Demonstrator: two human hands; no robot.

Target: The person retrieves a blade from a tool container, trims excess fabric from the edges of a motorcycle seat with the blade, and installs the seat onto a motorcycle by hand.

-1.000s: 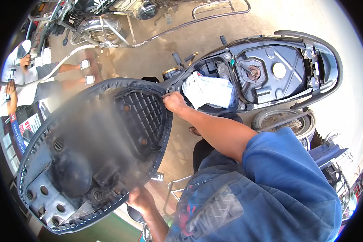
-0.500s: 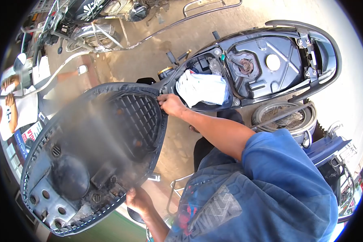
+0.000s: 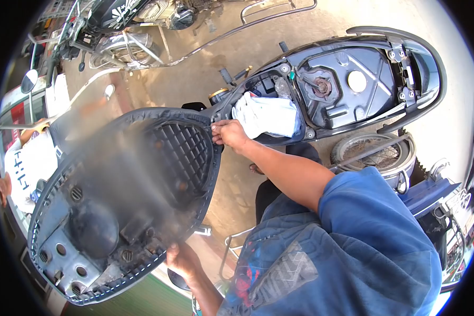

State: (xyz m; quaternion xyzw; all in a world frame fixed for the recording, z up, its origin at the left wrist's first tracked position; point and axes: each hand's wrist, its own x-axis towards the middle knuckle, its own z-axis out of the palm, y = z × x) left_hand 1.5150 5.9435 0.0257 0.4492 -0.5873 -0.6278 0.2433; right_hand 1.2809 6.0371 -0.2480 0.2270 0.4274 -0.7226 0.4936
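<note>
The raised seat (image 3: pixel 97 226) shows its dark, partly blurred underside at the left, with a ribbed grid near its narrow end. My left hand (image 3: pixel 181 262) grips the lower edge of the seat, thumb in sight and fingers hidden behind it. At the narrow end, by the hinge, my right hand (image 3: pixel 229 134) is closed with its fingertips at the seat's edge; anything small between them cannot be made out. To the right lies the open motorcycle body (image 3: pixel 376 79), with a white cloth (image 3: pixel 263 116) in its front compartment and a round white cap (image 3: pixel 356 81) on the tank area.
Another motorcycle (image 3: pixel 113 16) stands at the upper left, near a long bent metal rail (image 3: pixel 195 51). A person in a white shirt (image 3: pixel 31 168) is at the far left. A spoked wheel (image 3: pixel 371 152) and a blue panel (image 3: pixel 426 196) lie at the right.
The person at the left has shifted and leans lower, behind the seat. Since the first frame the motorcycle has moved slightly up in view. My hands stay at the seat's edge.
</note>
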